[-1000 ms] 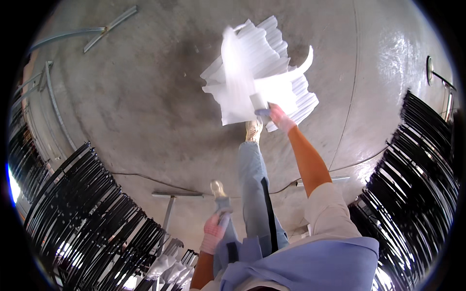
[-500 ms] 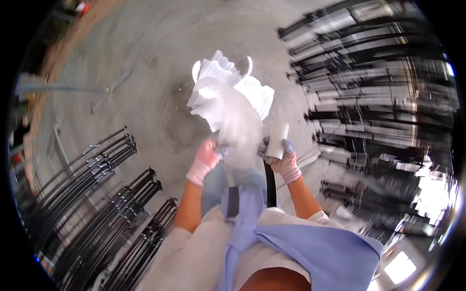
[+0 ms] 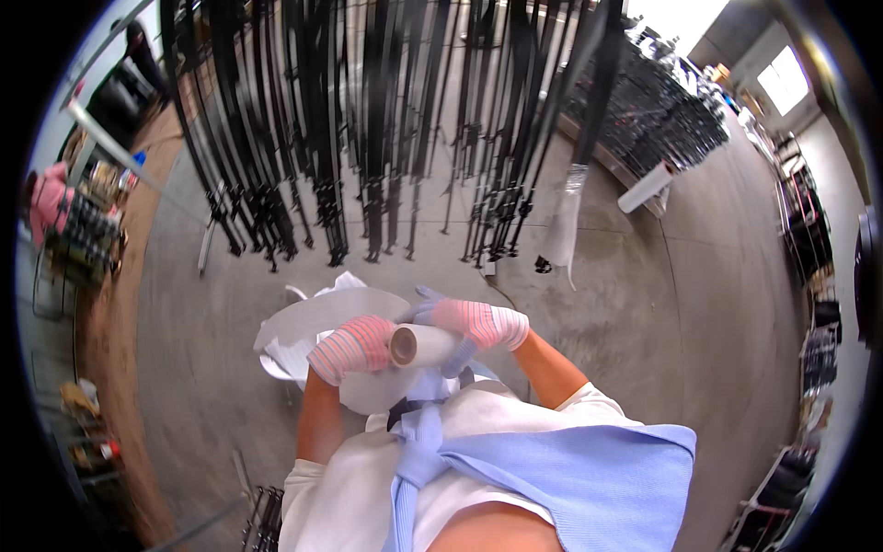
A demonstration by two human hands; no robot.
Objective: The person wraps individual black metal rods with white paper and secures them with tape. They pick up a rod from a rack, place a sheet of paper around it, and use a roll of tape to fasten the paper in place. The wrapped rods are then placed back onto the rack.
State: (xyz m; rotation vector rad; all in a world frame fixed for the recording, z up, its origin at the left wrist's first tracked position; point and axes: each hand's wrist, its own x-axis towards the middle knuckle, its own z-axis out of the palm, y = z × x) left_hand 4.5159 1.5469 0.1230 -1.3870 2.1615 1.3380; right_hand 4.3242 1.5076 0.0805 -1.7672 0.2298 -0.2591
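Observation:
A white roll [image 3: 435, 346], like plastic film on a cardboard core, lies crosswise in front of my body with its open end toward the left. My right hand [image 3: 476, 322], in a pink-striped glove with grey-blue fingers, grips it with fingers over the top and thumb below. My left hand [image 3: 354, 348], in a matching glove, is closed at the roll's left end, on a translucent whitish sheet [image 3: 336, 311] that spreads above and below it. Its fingertips are hidden. Beneath the sheet, a crumpled white wrapping sheet [image 3: 287, 357] shows on the floor.
Long black metal rods [image 3: 368, 184] hang in a row ahead; one at the right is wrapped in clear film [image 3: 563, 216]. Beyond stands a pallet of stacked black parts [image 3: 644, 110] with another white roll [image 3: 647, 188]. A person in pink [image 3: 51, 207] is at far left.
My view has turned, so the hanging rods are now ahead instead of at the right. My hands have come together, with the roll turned from upright to crosswise beside my left hand.

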